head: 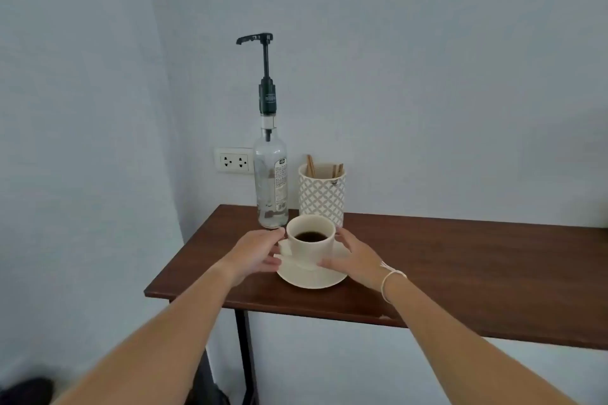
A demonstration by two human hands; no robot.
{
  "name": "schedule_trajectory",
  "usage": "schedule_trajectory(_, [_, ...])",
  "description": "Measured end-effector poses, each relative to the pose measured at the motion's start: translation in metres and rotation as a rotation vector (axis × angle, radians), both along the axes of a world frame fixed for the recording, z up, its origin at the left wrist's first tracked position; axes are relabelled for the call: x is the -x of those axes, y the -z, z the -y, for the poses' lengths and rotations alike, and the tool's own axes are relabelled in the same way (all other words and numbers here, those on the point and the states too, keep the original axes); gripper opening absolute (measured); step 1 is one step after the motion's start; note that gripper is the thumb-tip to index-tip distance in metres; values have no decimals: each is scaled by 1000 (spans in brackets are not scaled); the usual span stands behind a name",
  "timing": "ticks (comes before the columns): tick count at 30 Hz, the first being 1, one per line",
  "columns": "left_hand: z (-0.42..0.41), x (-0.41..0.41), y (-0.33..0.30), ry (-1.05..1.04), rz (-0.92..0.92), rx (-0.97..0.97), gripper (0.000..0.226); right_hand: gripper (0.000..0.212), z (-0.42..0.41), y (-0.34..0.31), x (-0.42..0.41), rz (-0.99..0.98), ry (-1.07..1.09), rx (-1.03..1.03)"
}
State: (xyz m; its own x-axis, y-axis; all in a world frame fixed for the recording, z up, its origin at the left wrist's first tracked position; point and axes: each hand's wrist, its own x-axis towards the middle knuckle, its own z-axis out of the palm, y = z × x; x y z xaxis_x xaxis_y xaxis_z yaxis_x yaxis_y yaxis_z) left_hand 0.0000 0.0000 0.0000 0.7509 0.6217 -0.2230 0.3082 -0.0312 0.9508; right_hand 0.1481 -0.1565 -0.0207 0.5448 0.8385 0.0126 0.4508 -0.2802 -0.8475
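Nearest, a round white ceramic saucer point(312, 279) sits on the dark brown wooden table point(460, 256), directly under the cream ceramic cup point(311, 248) of black coffee. Left hand point(260, 253) is just left of the cup, right hand point(357, 260) just right. Both are spread, fingers loosely curved, tips at the cup wall; firm grip not discernible. Behind the cup, left: clear glass bottle with black pump point(271, 181). Behind the cup, right: white lattice-patterned holder point(322, 197) with wooden sticks point(310, 165). Farther behind: white wall socket point(233, 161).
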Motion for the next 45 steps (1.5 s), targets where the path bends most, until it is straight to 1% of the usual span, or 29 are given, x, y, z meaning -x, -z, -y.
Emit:
schedule_trajectory(3, [1,-2,2,13,-1,61,42,75,-5,0,3,-19,-14,-17])
schedule_trajectory(6, [4,-4,6,32,0,98,38,70,-13,6,1,-53,-6,-28])
schedule_trajectory(10, [6,-5,6,45,3,146,31,70,-20,14,-4,-81,10,-77])
schedule_trajectory(16, [4,-6,6,80,26,192,28,71,-24,20,-8,-108,19,-104])
schedule_trajectory(24, [2,-3,3,77,63,174,27,74,-27,18,-4,-91,28,-121])
schedule_trajectory(29, [-6,6,-6,90,80,158,26,69,-34,8,8,-89,19,-153])
schedule_trajectory(36, [-31,31,-35,124,123,101,25,66,-59,-19,30,-38,14,-228])
schedule_trajectory(39, [-48,43,-57,127,145,89,26,65,-77,-37,44,1,33,-264])
schedule_trajectory(45, [-84,64,-108,170,136,37,28,68,-112,-77,67,67,73,-322])
